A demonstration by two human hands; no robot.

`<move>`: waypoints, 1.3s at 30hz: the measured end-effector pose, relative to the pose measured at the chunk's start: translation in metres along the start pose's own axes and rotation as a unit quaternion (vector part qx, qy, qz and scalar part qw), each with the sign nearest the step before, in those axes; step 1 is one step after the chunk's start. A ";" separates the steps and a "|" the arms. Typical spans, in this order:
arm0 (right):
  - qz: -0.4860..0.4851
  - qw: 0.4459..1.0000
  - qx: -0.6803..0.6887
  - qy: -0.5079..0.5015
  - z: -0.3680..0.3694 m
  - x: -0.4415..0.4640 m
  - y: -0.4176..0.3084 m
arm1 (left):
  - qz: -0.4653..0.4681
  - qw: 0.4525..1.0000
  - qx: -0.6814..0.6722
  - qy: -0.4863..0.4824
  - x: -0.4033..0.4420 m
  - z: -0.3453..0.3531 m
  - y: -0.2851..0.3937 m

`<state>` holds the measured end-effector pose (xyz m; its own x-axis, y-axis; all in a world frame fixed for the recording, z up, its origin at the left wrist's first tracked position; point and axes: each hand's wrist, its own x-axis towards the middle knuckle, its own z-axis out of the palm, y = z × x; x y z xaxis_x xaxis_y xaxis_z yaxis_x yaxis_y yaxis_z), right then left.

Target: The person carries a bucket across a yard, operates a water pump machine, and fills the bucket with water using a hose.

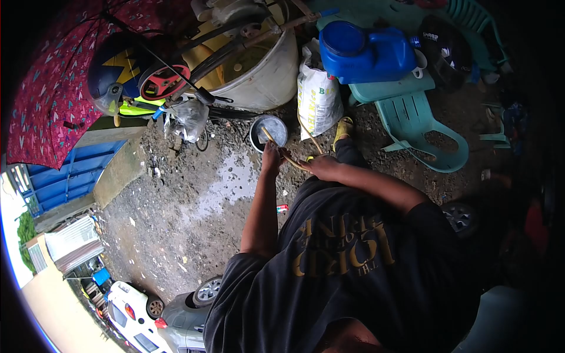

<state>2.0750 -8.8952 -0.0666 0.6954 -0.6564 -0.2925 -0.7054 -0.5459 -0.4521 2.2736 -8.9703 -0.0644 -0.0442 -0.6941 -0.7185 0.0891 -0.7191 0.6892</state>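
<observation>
My left hand (271,157) is closed around a tan, hose-like length (294,163), whose upper end sticks out over a round metal pot (253,139) with greyish content. Farther along the same length, my right hand (322,167) grips it, the fingers partly hidden. A thinner tan piece (311,139) rises from beside the right hand toward a white printed sack (318,97). Whether it joins the held length, I cannot tell. Past my right hand a foot in a yellow slipper (343,129) stands on the wet ground.
A blue jerrycan (368,56) rests on a green table (391,89) by a green plastic chair (421,132). A large whitish tub (276,76) stands ahead. A pink umbrella (50,112) and helmet (112,67) are at upper left. A puddle (229,179) and parked cars (182,320) lie leftward.
</observation>
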 end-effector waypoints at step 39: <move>0.040 0.998 0.013 -0.039 -0.015 -0.002 -0.005 | 0.017 0.997 0.079 0.015 0.007 0.000 -0.006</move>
<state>2.0746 -8.8990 -0.0515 0.6463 -0.6547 -0.3921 -0.7559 -0.4786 -0.4467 2.2723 -8.9704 -0.0734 -0.0132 -0.7188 -0.6951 -0.0670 -0.6930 0.7178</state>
